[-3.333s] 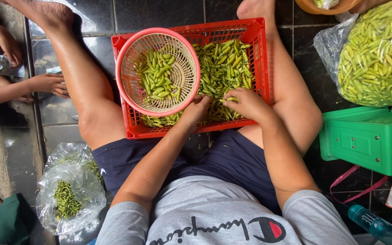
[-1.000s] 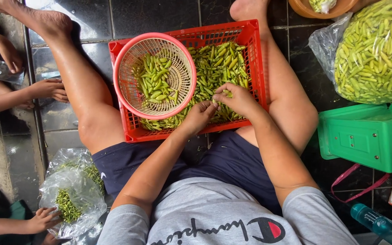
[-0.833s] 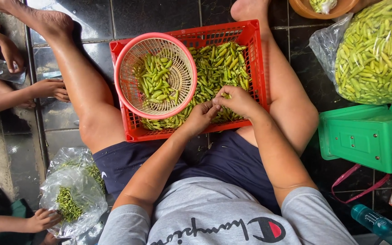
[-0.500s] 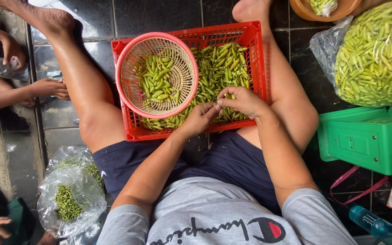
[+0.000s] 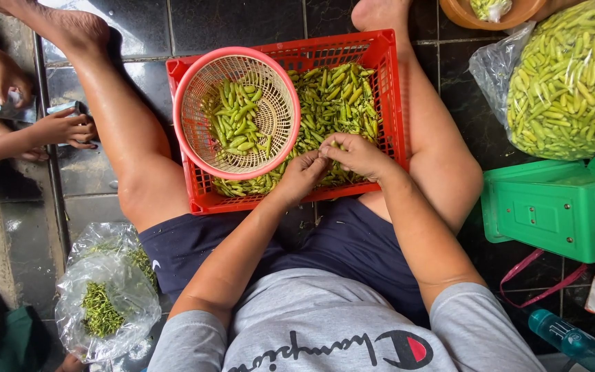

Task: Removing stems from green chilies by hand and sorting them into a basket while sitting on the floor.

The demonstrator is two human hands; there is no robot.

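- A person sits on a dark tiled floor (image 5: 242,24) with bare legs spread around a red crate (image 5: 390,89), which keeps the green chillies (image 5: 335,96) inside it within easy reach of both hands
- The left hand (image 5: 302,176) and the right hand (image 5: 356,155) meet over the crate's near edge, fingers pinched narrow on what looks like 1 chilli between them; the chilli itself is mostly hidden by the fingertips
- A round pink basket (image 5: 237,114) rests tilted on the crate's left side, just beside the hands, so a handled chilli has only a short way to go; it holds a smaller heap of chillies
- A clear bag of green stems (image 5: 105,303) lies open on the floor by the person's left thigh, apart from the crate, seemingly for scraps
- A big clear bag of chillies (image 5: 573,76) leans at the right above a green scale (image 5: 552,207)
- Another person's hands (image 5: 63,127) work at the far left, well apart from the crate
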